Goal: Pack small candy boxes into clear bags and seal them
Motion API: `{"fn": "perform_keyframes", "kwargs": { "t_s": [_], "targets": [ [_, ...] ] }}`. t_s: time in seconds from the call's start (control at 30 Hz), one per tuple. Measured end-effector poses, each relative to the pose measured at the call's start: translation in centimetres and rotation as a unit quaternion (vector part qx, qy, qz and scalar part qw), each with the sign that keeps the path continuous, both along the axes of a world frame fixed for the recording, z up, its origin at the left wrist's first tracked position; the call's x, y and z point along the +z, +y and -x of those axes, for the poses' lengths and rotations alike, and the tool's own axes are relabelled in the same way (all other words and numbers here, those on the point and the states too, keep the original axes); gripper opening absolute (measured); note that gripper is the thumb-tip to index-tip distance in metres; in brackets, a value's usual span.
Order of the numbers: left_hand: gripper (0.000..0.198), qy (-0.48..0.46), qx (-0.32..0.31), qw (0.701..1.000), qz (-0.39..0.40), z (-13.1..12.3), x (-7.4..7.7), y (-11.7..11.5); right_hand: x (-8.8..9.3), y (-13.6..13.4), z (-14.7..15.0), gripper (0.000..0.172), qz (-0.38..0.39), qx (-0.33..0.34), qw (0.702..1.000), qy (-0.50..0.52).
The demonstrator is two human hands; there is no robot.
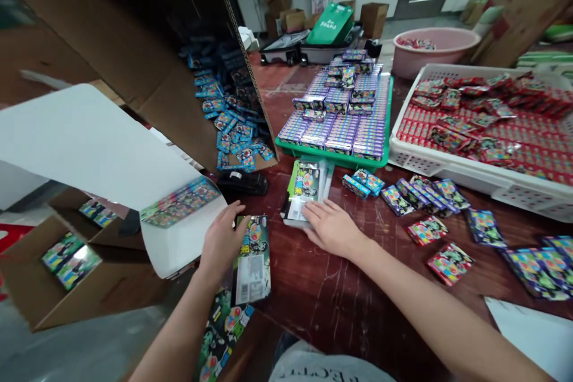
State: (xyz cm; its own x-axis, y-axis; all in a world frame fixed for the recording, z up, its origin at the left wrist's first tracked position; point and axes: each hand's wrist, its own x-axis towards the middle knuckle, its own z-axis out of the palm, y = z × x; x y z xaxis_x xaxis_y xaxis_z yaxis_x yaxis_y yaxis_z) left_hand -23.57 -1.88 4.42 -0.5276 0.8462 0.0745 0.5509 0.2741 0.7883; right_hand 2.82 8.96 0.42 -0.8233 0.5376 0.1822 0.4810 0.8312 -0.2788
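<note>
My left hand [221, 242] has its thumb over the upper left edge of a black and green printed packet [253, 259] with a pale barcode panel. The fingers curl along that packet's left side, partly hidden. Fingers stretched flat, my right hand [333, 228] rests on the lower corner of a small stack of clear plastic sleeves [305, 188] with green and black print. Below the left hand, more dark printed card [224, 331] hangs at the table's edge. A large white card sheet [102, 149], with a printed strip near its curled end, reaches up to my left hand.
A tilted carton [165, 83] holds blue packs [239, 137]. Behind the sleeves stand a green tray [331, 158] of purple boxes and a white crate [447, 170] of red packs. Loose packs [450, 262] lie at right; open cartons [58, 304] stand lower left.
</note>
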Motion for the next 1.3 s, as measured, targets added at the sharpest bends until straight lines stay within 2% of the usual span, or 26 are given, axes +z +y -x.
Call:
{"fn": "perform_keyframes", "kwargs": {
  "t_s": [0.07, 0.1, 0.13, 0.17, 0.23, 0.27, 0.3, 0.37, 0.4, 0.5, 0.57, 0.67, 0.73, 0.77, 0.87, 0.9, 0.93, 0.97, 1.03, 1.1, 1.13, 1.2, 1.3],
  "targets": [
    [0.033, 0.022, -0.007, 0.999, -0.048, -2.9, 0.6, 0.2, 0.5, -1.6, -1.9, 0.042, -0.005, -0.014, 0.999, 0.035],
    [0.035, -0.020, -0.025, 0.998, -0.052, -4.6, 0.9, 0.4, 0.9, -2.6, -3.0, 0.042, -0.009, -0.018, 0.998, 0.064],
    [0.041, -0.103, -0.057, 0.993, -0.032, -6.2, 1.1, 0.8, 1.3, -3.7, -4.2, 0.043, -0.013, -0.016, 0.995, 0.095],
    [0.048, -0.213, -0.098, 0.972, 0.007, -7.9, 1.2, 1.3, 1.7, -4.9, -5.4, 0.046, -0.016, -0.005, 0.993, 0.120],
    [0.053, -0.400, -0.180, 0.895, 0.079, -10.8, 1.0, 2.3, 2.6, -7.0, -7.8, 0.057, -0.005, 0.033, 0.991, 0.128],
    [0.050, -0.447, -0.209, 0.865, 0.091, -12.1, 0.7, 2.7, 3.0, -7.9, -9.0, 0.064, 0.014, 0.052, 0.992, 0.114],
    [0.047, -0.463, -0.237, 0.849, 0.089, -13.3, 0.3, 3.0, 3.4, -8.5, -10.1, 0.073, 0.039, 0.058, 0.992, 0.102],
    [0.046, -0.440, -0.295, 0.846, 0.064, -15.7, -0.6, 3.0, 3.9, -8.9, -11.9, 0.086, 0.083, 0.007, 0.991, 0.106],
    [0.047, -0.417, -0.332, 0.844, 0.057, -16.7, -1.0, 2.8, 4.0, -8.8, -12.6, 0.083, 0.091, -0.045, 0.987, 0.122],
    [0.046, -0.347, -0.437, 0.827, 0.069, -19.3, -1.8, 1.8, 4.0, -7.9, -14.1, 0.053, 0.084, -0.200, 0.964, 0.153],
    [0.046, -0.316, -0.467, 0.822, 0.083, -20.4, -2.0, 1.4, 3.8, -7.5, -14.8, 0.037, 0.092, -0.242, 0.954, 0.148],
    [0.046, -0.291, -0.471, 0.826, 0.103, -21.1, -2.1, 1.4, 4.1, -7.5, -15.8, 0.016, 0.114, -0.272, 0.948, 0.120],
    [0.046, -0.295, -0.470, 0.824, 0.115, -21.1, -1.9, 1.5, 4.9, -7.6, -16.9, 0.021, 0.144, -0.254, 0.953, 0.086],
    [0.049, -0.311, -0.475, 0.813, 0.130, -21.1, -1.8, 1.6, 5.5, -7.5, -17.5, 0.023, 0.169, -0.221, 0.958, 0.074],
    [0.062, -0.368, -0.502, 0.753, 0.214, -20.7, -1.4, 1.6, 7.5, -7.1, -19.2, 0.015, 0.262, -0.079, 0.959, 0.076],
    [0.060, -0.374, -0.498, 0.745, 0.239, -20.6, -1.3, 1.5, 7.9, -7.0, -19.6, 0.014, 0.290, -0.046, 0.952, 0.084],
    [0.055, -0.373, -0.485, 0.750, 0.253, -20.6, -1.4, 1.4, 8.0, -6.9, -19.8, 0.015, 0.307, -0.038, 0.945, 0.103],
    [0.047, -0.373, -0.459, 0.765, 0.253, -20.6, -1.5, 1.3, 7.9, -6.8, -19.7, 0.017, 0.313, -0.060, 0.939, 0.130],
    [0.035, -0.381, -0.388, 0.813, 0.208, -20.8, -1.9, 1.1, 6.8, -7.0, -18.9, 0.019, 0.284, -0.172, 0.921, 0.203],
    [0.033, -0.386, -0.316, 0.855, 0.145, -21.2, -2.7, 0.7, 4.9, -7.6, -17.3, 0.028, 0.249, -0.278, 0.894, 0.247],
    [0.033, -0.384, -0.285, 0.870, 0.118, -21.4, -3.2, 0.5, 3.9, -7.9, -16.2, 0.033, 0.247, -0.306, 0.888, 0.239],
    [0.035, -0.374, -0.228, 0.895, 0.090, -21.9, -4.3, -0.1, 1.8, -8.8, -14.0, 0.035, 0.256, -0.334, 0.892, 0.163],
    [0.041, -0.351, -0.168, 0.916, 0.100, -22.4, -5.9, -1.5, -0.9, -9.7, -11.3, 0.039, 0.228, -0.361, 0.904, 0.014]
  ]
}}
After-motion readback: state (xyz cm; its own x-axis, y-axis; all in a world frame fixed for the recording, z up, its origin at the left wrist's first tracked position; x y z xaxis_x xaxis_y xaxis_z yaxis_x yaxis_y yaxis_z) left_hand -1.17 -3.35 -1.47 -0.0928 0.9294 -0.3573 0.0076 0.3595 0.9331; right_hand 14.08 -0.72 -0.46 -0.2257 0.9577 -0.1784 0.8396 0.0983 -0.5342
